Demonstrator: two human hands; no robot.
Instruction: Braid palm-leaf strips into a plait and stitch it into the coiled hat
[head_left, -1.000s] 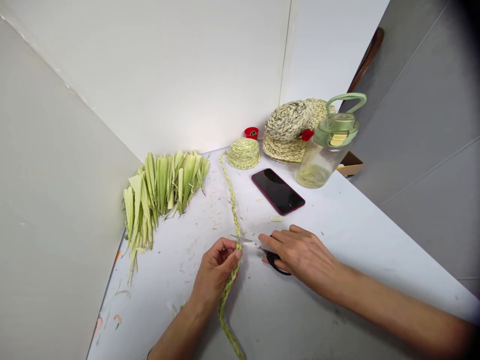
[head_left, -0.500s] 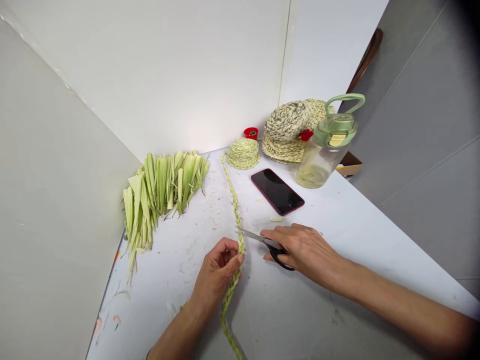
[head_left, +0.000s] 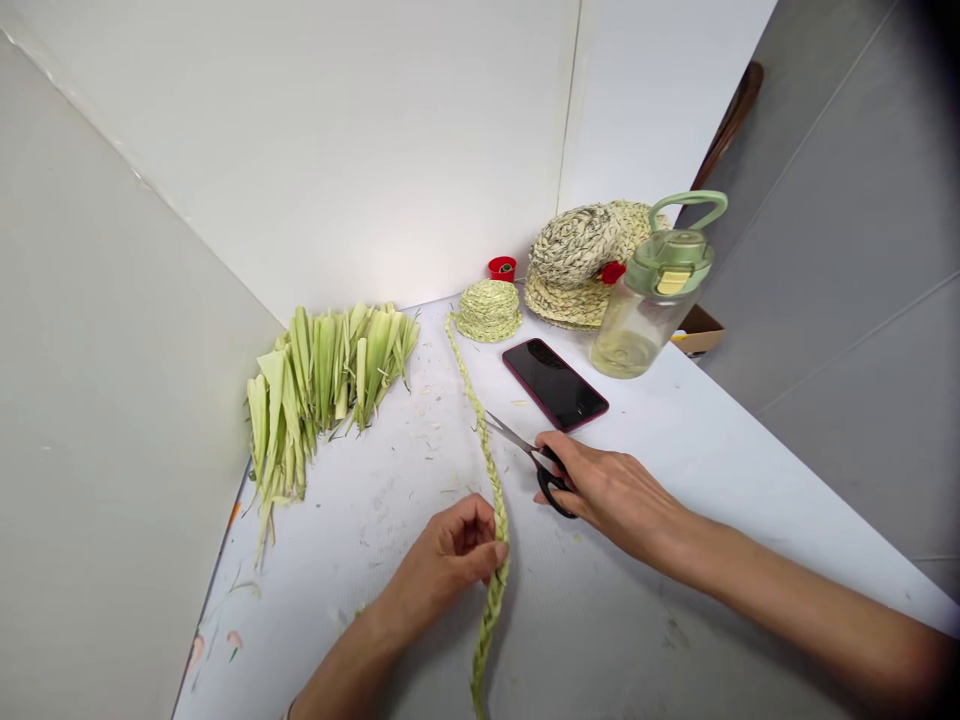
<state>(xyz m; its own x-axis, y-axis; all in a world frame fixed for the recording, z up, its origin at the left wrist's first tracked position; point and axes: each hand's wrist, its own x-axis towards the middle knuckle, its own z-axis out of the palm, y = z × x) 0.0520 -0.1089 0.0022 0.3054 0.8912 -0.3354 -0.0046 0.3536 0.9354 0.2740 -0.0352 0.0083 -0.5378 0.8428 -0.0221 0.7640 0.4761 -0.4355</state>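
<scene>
Plaited leaf braid is lying lengthwise across a white table as a long pale-green rope, its far end reaching just beside a small coil of braid and its near end running out of view at the bottom edge. White walls are meeting in a corner behind the table, and a fanned pile of green leaf strips is resting against the left wall, well apart from the hands. A larger heap of coiled braid is sitting in the far corner, partly behind a plastic bottle with a green lid and carry handle, which is standing upright with a little liquid inside. A black smartphone is lying flat between the braid and the bottle. The left hand is resting over the braid's near part, its fingers curled together with their tips pressing against the braid's side. The right hand is holding black-handled scissors, its fingers together around the handles, while the steel blades are pointing toward the braid, their tips just beside it. Leaf scraps are dotting the tabletop, and a small red spool is standing near the far coil.
</scene>
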